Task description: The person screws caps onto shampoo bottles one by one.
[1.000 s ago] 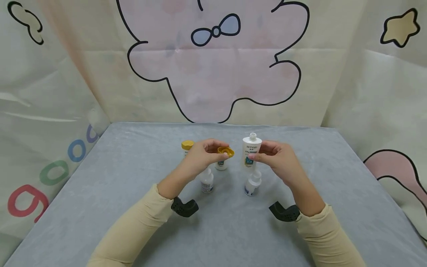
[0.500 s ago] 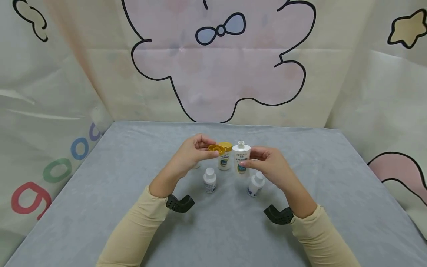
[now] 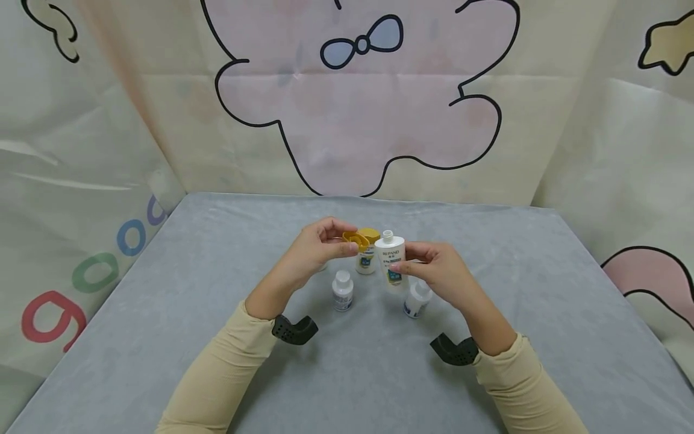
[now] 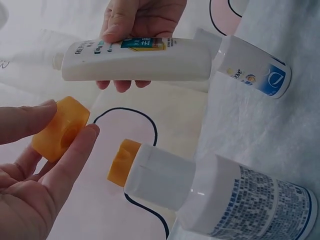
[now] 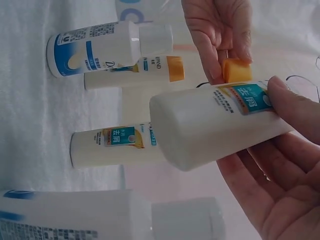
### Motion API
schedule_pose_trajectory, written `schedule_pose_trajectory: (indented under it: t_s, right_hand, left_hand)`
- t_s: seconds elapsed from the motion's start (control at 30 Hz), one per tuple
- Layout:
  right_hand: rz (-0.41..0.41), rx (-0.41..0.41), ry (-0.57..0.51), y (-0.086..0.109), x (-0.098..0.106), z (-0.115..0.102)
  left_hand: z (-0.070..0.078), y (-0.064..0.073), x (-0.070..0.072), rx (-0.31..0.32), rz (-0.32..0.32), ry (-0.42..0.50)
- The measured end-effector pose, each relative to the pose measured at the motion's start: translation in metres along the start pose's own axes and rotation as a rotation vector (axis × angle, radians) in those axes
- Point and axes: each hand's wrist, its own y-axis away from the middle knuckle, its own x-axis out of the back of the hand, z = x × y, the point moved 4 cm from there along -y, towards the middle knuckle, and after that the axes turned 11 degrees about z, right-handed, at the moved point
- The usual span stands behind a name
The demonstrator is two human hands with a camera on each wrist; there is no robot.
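My left hand (image 3: 314, 250) pinches a yellow bottle cap (image 3: 355, 241) between thumb and fingers. In my right hand (image 3: 439, 266) a white shampoo bottle (image 3: 391, 256) is held off the table, its neck bare and leaning slightly left. Cap and bottle are apart, the cap left of the neck. Behind them stands a similar bottle with a yellow cap (image 3: 365, 262). Another similar bottle (image 5: 152, 70), with a yellow top in the right wrist view, is mostly hidden behind my left hand in the head view. Below the hands stand two small white-capped bottles, one left (image 3: 343, 293), one right (image 3: 417, 301).
A grey cloth covers the table (image 3: 358, 374). Printed curtains (image 3: 347, 138) enclose its back and sides. A black wrist mount sits on the left wrist (image 3: 295, 330) and another on the right wrist (image 3: 454, 351).
The bottle in my right hand has come down and left in the head view, and now leans slightly left. My left hand has shifted left with the cap, uncovering the small left bottle.
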Motion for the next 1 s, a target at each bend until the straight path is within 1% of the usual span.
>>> schedule_pose_trajectory:
  t_s: [0.1,0.3,0.47,0.63,0.7,0.87,1.0]
  right_hand:
    - [-0.003,0.017,0.013,0.0,0.001,-0.001]
    - [-0.015,0.047,0.006,0.002,-0.001,-0.004]
    - [-0.012,0.046,0.004,0.003,-0.001,-0.003]
    - [-0.009,0.041,0.004,0.003,-0.002,-0.004]
    - [-0.007,0.044,0.004,0.004,-0.003,-0.006]
    - [0.005,0.035,-0.009,0.005,-0.002,-0.007]
    - [0.01,0.03,0.001,0.006,-0.002,-0.008]
  left_hand:
    - [0.001,0.002,0.0,-0.004,0.003,0.007]
    - [0.005,0.004,0.002,-0.042,0.007,0.016]
    - [0.006,0.004,0.003,-0.015,0.029,0.058]
    - [0.008,0.006,0.004,-0.028,0.048,0.074]
    - [0.008,0.006,0.004,-0.035,0.042,0.086]
    - [0.01,0.008,0.002,-0.061,0.005,0.119]
    - [0.01,0.009,0.001,-0.076,0.002,0.101]
